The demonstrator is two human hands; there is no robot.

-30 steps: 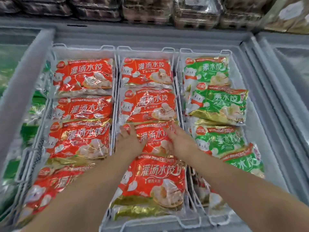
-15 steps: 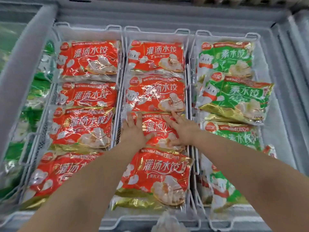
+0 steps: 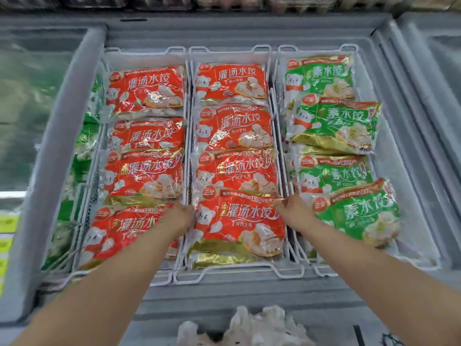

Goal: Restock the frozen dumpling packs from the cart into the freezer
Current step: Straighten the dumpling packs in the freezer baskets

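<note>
Down at the near end of the middle basket (image 3: 239, 267), inside the open freezer (image 3: 249, 31), the front red pack (image 3: 239, 228) is lying flat with its gold edge toward the person and its far edge overlapping the pack behind it. Both hands are flanking this pack, one at each side.

The left hand (image 3: 183, 216) is pressing against the pack's left edge, just beside the wire wall. Its fingers are dipping out of sight there, so I cannot tell whether they are gripping. The right hand (image 3: 293, 212) is sitting at the pack's upper right corner, with its fingers (image 3: 280, 203) curling onto that corner and holding it.

Three more red packs (image 3: 234, 131) are filling the rest of the middle basket in a row running away from the person. The left basket (image 3: 144, 51) is carrying four similar red ones, and the left forearm is crossing over the nearest of them. The right basket (image 3: 316, 47) is holding green packs (image 3: 334, 123), several lying askew, and the nearest green pack (image 3: 356, 216) is tilting just beside the right wrist.

A frosted sliding lid (image 3: 62, 146) is covering the section to the left. Crumpled white plastic (image 3: 249, 325) is showing at the bottom edge, outside the freezer.
</note>
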